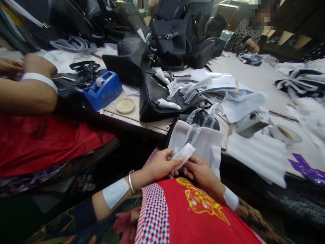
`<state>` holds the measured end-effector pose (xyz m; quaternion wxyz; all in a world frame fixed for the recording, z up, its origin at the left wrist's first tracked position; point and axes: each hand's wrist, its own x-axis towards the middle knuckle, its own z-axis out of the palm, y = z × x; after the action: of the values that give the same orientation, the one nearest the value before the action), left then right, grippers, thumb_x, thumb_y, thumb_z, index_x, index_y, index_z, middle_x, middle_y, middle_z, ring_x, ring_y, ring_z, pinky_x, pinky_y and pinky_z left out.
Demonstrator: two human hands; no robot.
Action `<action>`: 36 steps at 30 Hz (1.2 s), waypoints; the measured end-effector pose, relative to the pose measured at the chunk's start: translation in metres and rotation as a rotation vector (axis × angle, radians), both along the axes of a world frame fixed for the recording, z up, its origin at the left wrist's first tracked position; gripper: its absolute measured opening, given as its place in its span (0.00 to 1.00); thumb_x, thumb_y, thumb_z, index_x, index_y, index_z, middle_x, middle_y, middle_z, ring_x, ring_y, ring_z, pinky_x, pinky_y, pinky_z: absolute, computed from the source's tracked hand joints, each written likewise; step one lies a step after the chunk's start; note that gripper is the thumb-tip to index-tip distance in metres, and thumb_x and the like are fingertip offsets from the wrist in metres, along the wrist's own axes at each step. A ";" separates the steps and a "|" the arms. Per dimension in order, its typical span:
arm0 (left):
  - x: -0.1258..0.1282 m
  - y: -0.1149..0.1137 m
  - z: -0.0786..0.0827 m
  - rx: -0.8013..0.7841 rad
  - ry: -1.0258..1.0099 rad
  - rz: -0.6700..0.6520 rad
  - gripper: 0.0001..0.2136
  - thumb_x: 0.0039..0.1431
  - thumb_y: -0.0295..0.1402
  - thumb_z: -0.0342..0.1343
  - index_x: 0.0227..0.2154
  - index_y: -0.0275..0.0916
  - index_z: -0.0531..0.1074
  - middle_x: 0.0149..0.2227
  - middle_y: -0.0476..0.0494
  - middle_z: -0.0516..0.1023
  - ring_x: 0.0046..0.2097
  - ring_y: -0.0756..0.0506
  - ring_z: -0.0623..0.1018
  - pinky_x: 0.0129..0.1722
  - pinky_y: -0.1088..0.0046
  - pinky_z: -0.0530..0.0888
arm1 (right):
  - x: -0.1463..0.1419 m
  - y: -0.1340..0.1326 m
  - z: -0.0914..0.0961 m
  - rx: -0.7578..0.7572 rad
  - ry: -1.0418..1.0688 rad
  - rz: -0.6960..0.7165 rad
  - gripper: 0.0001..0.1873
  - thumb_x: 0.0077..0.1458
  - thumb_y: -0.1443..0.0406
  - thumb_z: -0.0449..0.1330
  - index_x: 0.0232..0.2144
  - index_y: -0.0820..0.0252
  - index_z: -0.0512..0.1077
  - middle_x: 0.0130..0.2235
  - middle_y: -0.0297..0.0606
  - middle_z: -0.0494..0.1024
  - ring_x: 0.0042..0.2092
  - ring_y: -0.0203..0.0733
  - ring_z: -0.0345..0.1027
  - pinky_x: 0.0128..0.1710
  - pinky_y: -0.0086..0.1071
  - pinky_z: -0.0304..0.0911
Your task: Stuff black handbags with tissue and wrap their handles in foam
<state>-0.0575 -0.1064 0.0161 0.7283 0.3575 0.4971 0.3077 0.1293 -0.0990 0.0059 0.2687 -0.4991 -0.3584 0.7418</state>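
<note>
Close to my apron, my left hand (164,164) pinches a folded strip of white foam sheet (186,151), thumb on top. The fingers of my right hand (201,171) are closed at the strip's lower right edge. A strap wrapped in clear plastic (193,133) runs from the strip up to a black bag at the table edge. Behind my hands, a larger white foam sheet (210,138) hangs over this bag and hides most of it. Just beyond lies another black handbag (154,101) with a gold zip and white wrapping on its fittings.
A blue tape dispenser (105,89) and a round shallow tub (124,105) stand left of the bags. More black bags (170,39) are piled behind. White foam sheets (256,156) and purple tape (308,168) lie right. A co-worker's arm (30,93) reaches in at left; another person works at the far right.
</note>
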 end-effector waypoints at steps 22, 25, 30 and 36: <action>-0.002 -0.006 -0.005 0.144 0.144 0.056 0.18 0.55 0.49 0.65 0.36 0.41 0.68 0.27 0.49 0.78 0.25 0.48 0.78 0.20 0.78 0.71 | -0.010 0.000 -0.001 0.024 0.002 -0.019 0.20 0.51 0.50 0.69 0.28 0.61 0.73 0.20 0.30 0.69 0.19 0.28 0.52 0.19 0.27 0.41; -0.002 -0.007 -0.009 0.081 0.135 0.141 0.23 0.50 0.50 0.68 0.39 0.41 0.67 0.27 0.49 0.78 0.24 0.48 0.78 0.17 0.77 0.72 | -0.015 0.003 -0.003 0.058 -0.010 -0.007 0.21 0.50 0.49 0.69 0.29 0.60 0.74 0.20 0.30 0.69 0.20 0.29 0.53 0.19 0.27 0.42; -0.003 -0.006 -0.008 0.025 0.052 0.166 0.20 0.52 0.49 0.68 0.34 0.37 0.70 0.24 0.49 0.76 0.21 0.52 0.73 0.17 0.80 0.67 | -0.020 0.005 -0.003 0.059 -0.012 0.009 0.21 0.51 0.48 0.68 0.32 0.60 0.75 0.21 0.31 0.70 0.21 0.30 0.54 0.20 0.27 0.45; -0.003 -0.006 -0.002 0.039 0.103 0.143 0.19 0.54 0.51 0.65 0.31 0.37 0.72 0.22 0.51 0.74 0.19 0.54 0.68 0.17 0.80 0.61 | 0.007 0.009 0.012 0.174 0.038 0.265 0.18 0.59 0.53 0.64 0.46 0.58 0.75 0.32 0.34 0.76 0.28 0.33 0.62 0.28 0.28 0.56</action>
<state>-0.0602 -0.1121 0.0137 0.6707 0.3506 0.5522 0.3498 0.1360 -0.0905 0.0181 0.2174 -0.4080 -0.4791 0.7462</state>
